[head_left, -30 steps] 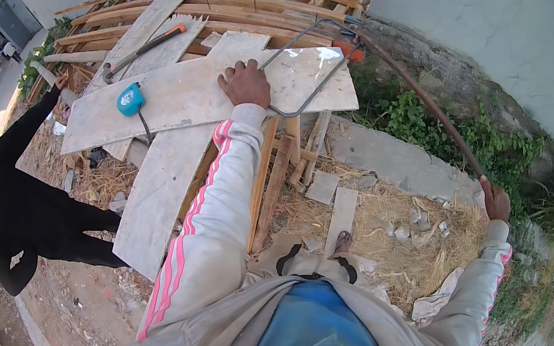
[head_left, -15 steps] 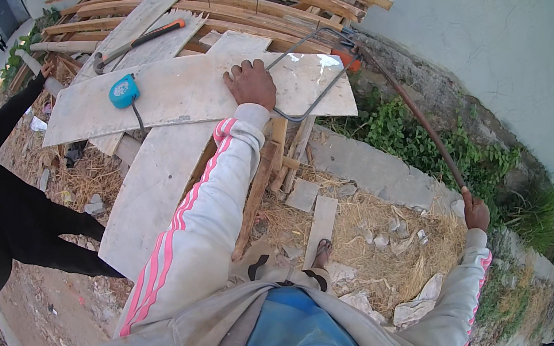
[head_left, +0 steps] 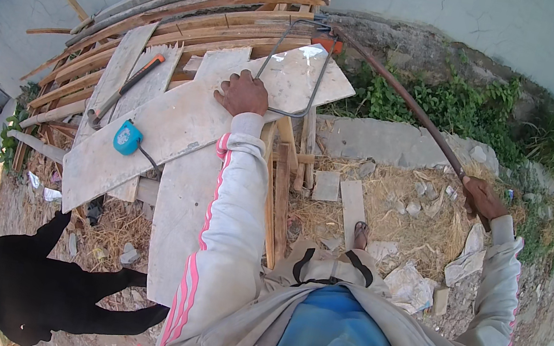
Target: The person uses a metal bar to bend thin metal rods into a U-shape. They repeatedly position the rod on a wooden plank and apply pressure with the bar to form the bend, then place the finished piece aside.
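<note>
My left hand (head_left: 242, 94) rests on a long pale wooden board (head_left: 175, 122), fingers bent and slightly spread, tips on its surface. Beside those fingers, a grey bent-metal frame (head_left: 322, 77) loops over the board's right end. In my right hand (head_left: 483, 200), the fingers wrap round the near end of a long brown pole (head_left: 405, 96). Its far end meets the top of the metal frame, close to an orange object (head_left: 327, 45); how they join is unclear. A teal tape measure (head_left: 127, 138) sits on the board. Behind it, a hammer (head_left: 127, 89) with an orange-and-black handle lies across other boards.
Stacked timber (head_left: 247, 8) lies along the pale wall (head_left: 440, 5). A person in black (head_left: 58, 297) is at the left. Green plants (head_left: 445, 102) grow behind a concrete ledge (head_left: 400, 144). Straw and rubble cover the ground, with a narrow plank (head_left: 353, 212) by my foot.
The view has shifted, so the boards and tools sit differently in it. My left hand stays on the board and my right still grips the pole. The person in black has lowered an arm from the timber.
</note>
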`<state>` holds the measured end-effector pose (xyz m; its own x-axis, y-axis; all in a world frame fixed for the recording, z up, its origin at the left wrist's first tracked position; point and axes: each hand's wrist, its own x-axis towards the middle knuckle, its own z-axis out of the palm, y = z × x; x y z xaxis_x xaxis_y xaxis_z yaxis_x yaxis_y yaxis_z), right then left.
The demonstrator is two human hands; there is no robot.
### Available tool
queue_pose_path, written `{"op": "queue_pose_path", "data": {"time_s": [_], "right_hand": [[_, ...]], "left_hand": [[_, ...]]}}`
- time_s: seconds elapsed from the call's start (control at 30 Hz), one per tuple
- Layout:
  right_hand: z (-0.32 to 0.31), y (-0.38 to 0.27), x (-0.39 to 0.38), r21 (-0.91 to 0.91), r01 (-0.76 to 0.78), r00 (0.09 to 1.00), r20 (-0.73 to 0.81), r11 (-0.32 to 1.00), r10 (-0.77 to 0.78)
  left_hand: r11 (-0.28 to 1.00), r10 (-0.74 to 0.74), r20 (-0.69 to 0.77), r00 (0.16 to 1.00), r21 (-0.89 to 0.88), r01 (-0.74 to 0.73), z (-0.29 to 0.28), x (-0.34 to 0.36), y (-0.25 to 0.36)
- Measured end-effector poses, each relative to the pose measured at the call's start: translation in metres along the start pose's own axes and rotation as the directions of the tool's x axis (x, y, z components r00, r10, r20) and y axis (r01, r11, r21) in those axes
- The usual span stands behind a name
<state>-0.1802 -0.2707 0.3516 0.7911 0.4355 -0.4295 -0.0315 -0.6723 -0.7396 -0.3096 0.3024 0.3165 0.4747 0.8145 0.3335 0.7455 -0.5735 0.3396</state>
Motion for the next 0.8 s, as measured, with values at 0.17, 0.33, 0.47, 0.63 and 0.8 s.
{"op": "queue_pose_path", "data": {"time_s": [0.17, 0.33, 0.47, 0.63, 0.8], "right_hand": [[0.011, -0.022, -0.016, 0.300, -0.200, 0.979, 0.104, 0.933, 0.177], [0.092, -0.043, -0.056, 0.314, -0.178, 0.983, 0.022, 0.933, 0.180], [0.163, -0.050, -0.081, 0.424, -0.147, 0.985, -0.024, 0.894, 0.173], [0.135, -0.064, -0.079, 0.389, -0.124, 0.991, 0.007, 0.913, 0.132], [0.070, -0.071, -0.070, 0.356, -0.212, 0.976, 0.126, 0.910, 0.178]], "left_hand": [[0.991, 0.132, 0.033, 0.991, 0.014, -0.133, 0.000, 0.008, -0.016], [0.983, 0.182, 0.038, 0.982, -0.033, -0.181, 0.016, 0.010, -0.019], [0.982, 0.188, 0.028, 0.982, -0.040, -0.187, 0.021, 0.011, -0.021], [0.983, 0.164, 0.005, 0.987, -0.085, -0.163, 0.018, 0.012, -0.020], [0.988, 0.147, 0.031, 0.989, -0.063, -0.144, 0.015, 0.013, -0.020]]}}
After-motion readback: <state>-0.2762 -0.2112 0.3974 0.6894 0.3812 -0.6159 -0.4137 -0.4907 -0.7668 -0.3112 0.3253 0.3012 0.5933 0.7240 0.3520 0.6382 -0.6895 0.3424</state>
